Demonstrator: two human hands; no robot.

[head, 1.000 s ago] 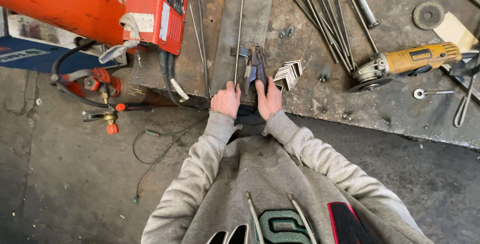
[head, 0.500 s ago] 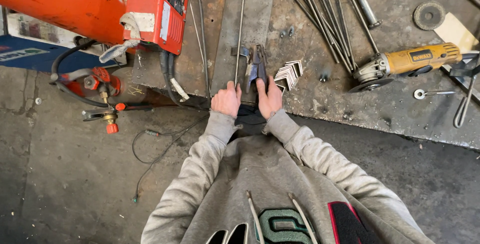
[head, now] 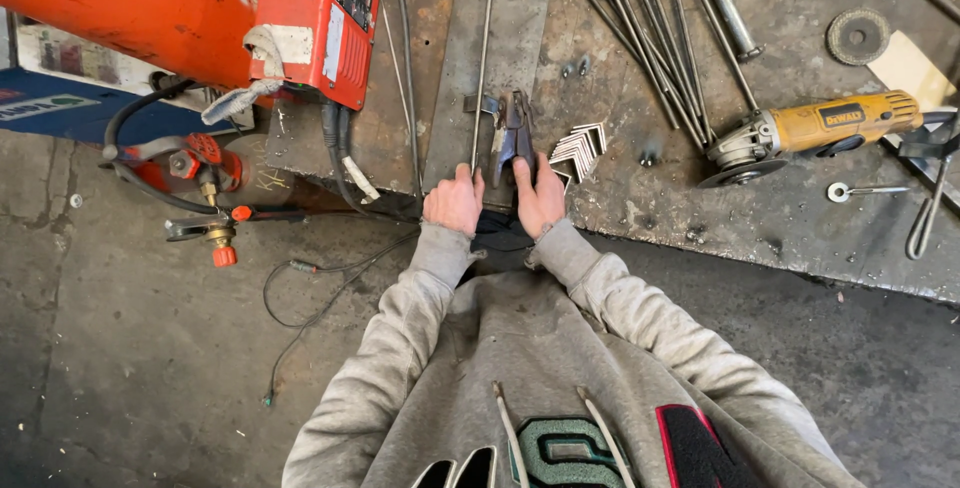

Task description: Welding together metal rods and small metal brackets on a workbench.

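Almost nothing different from half a second and a second ago: same pose, same spots, so work paused in a steady hold rather than moving along. Left hand closed around the near end of a thin straight steel rod lying lengthwise on a long flat grey steel plate. Right hand curled just beside it, fingers resting at the handles of dark metal locking pliers clamped to the plate next to the rod. All at the front edge of a scarred steel bench. Nearby: stack of small bright angle pieces, yellow angle grinder, red welding machine.
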